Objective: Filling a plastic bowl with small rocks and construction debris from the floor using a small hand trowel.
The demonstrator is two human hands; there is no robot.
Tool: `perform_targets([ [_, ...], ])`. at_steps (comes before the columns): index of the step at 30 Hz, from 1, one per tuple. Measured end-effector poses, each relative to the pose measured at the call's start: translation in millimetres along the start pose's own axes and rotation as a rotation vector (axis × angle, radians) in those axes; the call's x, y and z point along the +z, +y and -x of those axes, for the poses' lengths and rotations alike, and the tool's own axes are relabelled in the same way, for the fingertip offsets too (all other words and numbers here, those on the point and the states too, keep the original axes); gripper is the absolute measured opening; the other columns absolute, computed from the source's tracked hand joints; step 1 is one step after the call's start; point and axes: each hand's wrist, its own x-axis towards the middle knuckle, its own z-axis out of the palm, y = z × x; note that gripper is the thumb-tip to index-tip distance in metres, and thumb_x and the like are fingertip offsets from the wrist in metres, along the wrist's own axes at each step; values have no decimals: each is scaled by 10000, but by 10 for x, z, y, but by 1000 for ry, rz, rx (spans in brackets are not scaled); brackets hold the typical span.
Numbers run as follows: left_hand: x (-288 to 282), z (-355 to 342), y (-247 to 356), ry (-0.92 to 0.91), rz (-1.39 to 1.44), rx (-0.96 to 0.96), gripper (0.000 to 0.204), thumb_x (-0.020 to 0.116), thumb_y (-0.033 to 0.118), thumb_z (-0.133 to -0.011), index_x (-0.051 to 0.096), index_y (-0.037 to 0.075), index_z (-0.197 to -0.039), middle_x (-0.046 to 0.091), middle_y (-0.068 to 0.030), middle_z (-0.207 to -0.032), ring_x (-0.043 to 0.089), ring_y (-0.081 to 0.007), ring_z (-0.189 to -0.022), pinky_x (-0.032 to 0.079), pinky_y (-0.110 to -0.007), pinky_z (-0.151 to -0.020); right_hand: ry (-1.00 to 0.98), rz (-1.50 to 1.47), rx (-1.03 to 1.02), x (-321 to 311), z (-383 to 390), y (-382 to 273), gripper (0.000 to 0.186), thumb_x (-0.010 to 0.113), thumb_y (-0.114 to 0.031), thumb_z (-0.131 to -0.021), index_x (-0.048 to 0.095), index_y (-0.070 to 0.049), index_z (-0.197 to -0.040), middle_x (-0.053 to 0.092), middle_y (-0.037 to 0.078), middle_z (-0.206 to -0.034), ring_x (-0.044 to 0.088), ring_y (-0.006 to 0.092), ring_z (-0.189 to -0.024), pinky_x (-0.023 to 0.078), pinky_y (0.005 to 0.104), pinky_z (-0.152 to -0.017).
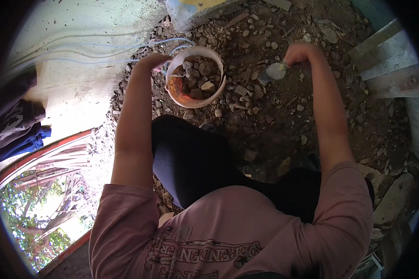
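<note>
A round, pale bucket stands on the rubble, its inner wall smeared orange-red. Stones and clods of earth lie inside it. My left hand is bent over at the bucket's left side, its fingers closed at the rim; the fingertips are partly hidden. To the right of the bucket, my right hand is closed around the handle of a trowel. The trowel's grey blade points left, just over the loose soil and stones.
Broken stones and dirt cover the ground. Pale cables run along the left wall to the bucket. Boards lean at the right. Dark clothes hang at the left, above a red-framed opening. My bent knee is near the bucket.
</note>
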Motion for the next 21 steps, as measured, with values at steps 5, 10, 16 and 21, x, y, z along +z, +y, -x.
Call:
perform_targets([
  [5,-7,11,24,2,-20,30,666,535,585,-902,528,160,-1414,526,-106,-1446,602,-254,-1199,461,-472,-796,-146,-338,-17,483,-344,-123,212,723,-235,-688,726,-74,-826,644,24,-715,503,125,-529,410,331,-478],
  [10,-28,87,-13,-5,-13,55,630,541,579,-905,575,156,-1370,566,-104,-1407,628,-234,-1138,454,-370,-591,-87,-490,-135,463,-241,-133,277,717,-215,-728,762,-115,-983,643,19,-729,477,123,-518,407,318,-479],
  [16,62,368,317,60,87,17,519,591,394,-924,616,47,-1308,569,-195,-1378,604,-293,-1195,520,-390,-981,50,-317,-239,443,-383,-214,356,703,-236,-757,752,-141,-1096,639,42,-723,485,120,-531,436,306,-508],
  [21,-10,15,-69,78,1,20,581,563,574,-893,641,151,-1283,627,-82,-1303,640,-176,-990,356,-294,-458,47,-416,-270,925,-659,-716,416,685,-263,-774,722,-104,-1157,640,58,-727,536,130,-587,472,305,-565],
])
